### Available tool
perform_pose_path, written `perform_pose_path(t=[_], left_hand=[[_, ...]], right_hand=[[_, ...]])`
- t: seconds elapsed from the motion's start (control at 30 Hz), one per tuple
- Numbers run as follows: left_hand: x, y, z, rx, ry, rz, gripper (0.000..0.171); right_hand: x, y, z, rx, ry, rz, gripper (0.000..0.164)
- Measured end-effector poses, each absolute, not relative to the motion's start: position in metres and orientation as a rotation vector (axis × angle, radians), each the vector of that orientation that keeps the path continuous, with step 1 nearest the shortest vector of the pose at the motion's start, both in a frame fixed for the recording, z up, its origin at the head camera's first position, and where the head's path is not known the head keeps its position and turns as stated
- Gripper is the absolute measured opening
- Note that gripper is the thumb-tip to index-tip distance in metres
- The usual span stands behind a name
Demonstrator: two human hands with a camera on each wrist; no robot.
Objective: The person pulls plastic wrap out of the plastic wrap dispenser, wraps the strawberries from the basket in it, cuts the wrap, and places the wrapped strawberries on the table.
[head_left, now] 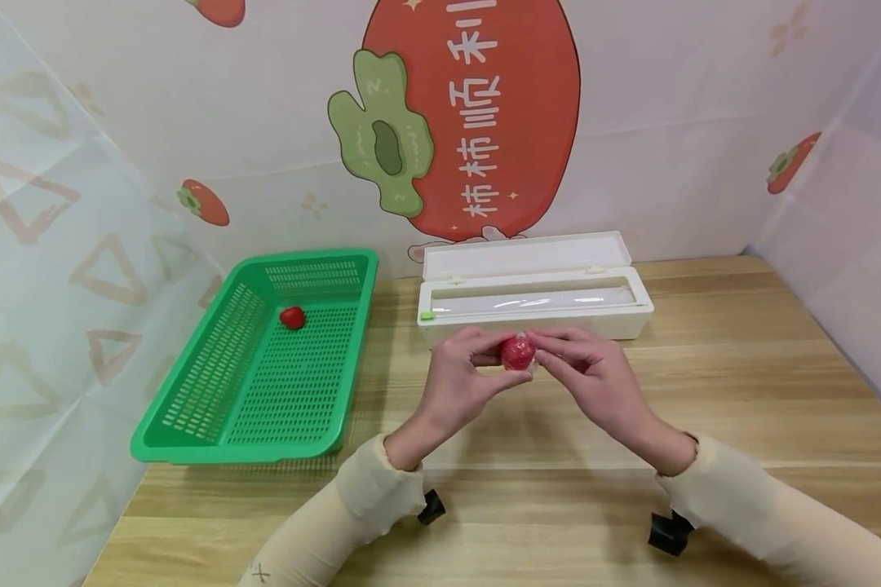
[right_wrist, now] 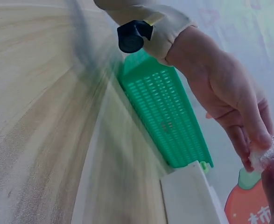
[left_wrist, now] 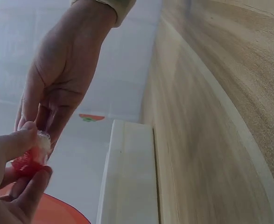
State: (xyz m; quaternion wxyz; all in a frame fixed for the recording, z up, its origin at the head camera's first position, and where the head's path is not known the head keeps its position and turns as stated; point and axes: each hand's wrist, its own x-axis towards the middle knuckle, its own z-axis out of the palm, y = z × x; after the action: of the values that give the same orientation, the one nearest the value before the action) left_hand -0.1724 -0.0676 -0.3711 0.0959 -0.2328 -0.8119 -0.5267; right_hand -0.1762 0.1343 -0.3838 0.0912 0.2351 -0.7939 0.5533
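A small round red fruit [head_left: 517, 353] wrapped in clear plastic film is held up between both hands, in front of the white film box. My left hand [head_left: 461, 373] grips it from the left, thumb below and fingers above. From the right, my right hand [head_left: 595, 373] pinches the film at the fruit's side with thumb and fingertips. Crinkled clear film [right_wrist: 266, 156] shows around the fruit in the right wrist view. In the left wrist view the red flesh [left_wrist: 29, 162] shows between the fingers, partly hidden by them.
The white cling film box [head_left: 602, 328] stands at the back with its lid raised, a film roll inside. On the left is a green perforated basket [head_left: 360, 350] holding one red fruit [head_left: 292, 318]. Patterned sheets enclose the wooden table [head_left: 741, 367].
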Motion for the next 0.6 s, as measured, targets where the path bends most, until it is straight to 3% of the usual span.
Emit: perform_pose_path(t=[0.37, 0.6], left_hand=[[-0.178, -0.0712, -0.3737, -0.695, -2.506, -1.892, 0.046], [-0.1784, -0.0726, -0.375, -0.72, -2.405, -2.132, 0.047]], right_hand=[[-0.1789, 0.1346, -0.3869, 0.577, -2.244, 2.003, 0.033], [-0.1792, 0.1356, -0.3887, 0.804, -2.249, 1.892, 0.05]])
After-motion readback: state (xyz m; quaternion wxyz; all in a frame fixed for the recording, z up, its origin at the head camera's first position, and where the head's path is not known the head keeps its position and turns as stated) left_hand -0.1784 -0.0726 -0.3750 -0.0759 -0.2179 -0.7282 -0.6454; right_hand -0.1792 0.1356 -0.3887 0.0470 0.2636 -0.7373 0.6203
